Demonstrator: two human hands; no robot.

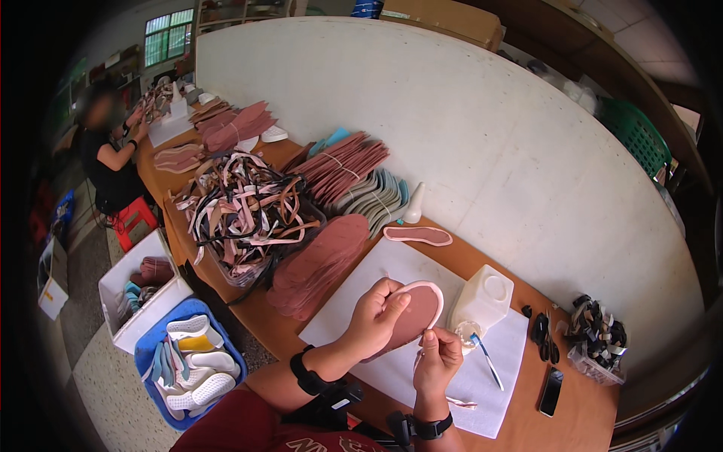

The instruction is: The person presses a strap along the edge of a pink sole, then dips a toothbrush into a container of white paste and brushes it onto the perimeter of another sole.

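My left hand [374, 322] grips a brown-red shoe insole [419, 310], thumb on its upper face. A pale pink strip [440, 295] runs round the insole's rounded end. At the right side of that end, my right hand [438, 363] pinches the strip; its loose length passes partly behind the fingers. Beneath both hands lies a white sheet [493, 410]. To their right, a blue-handled brush [489, 365] leans in a small glue pot [466, 331], beside a white plastic bottle [483, 297]. Another pink-edged insole [418, 236] lies beyond the sheet.
Stacked brown-red insoles [320, 264] and a bin of tangled strips [245, 211] are at left. A blue basket [188, 361] of insoles stands lower left. Scissors [544, 339], a phone [551, 392] and a clip-filled tub [595, 339] lie right. A co-worker [105, 154] sits far left.
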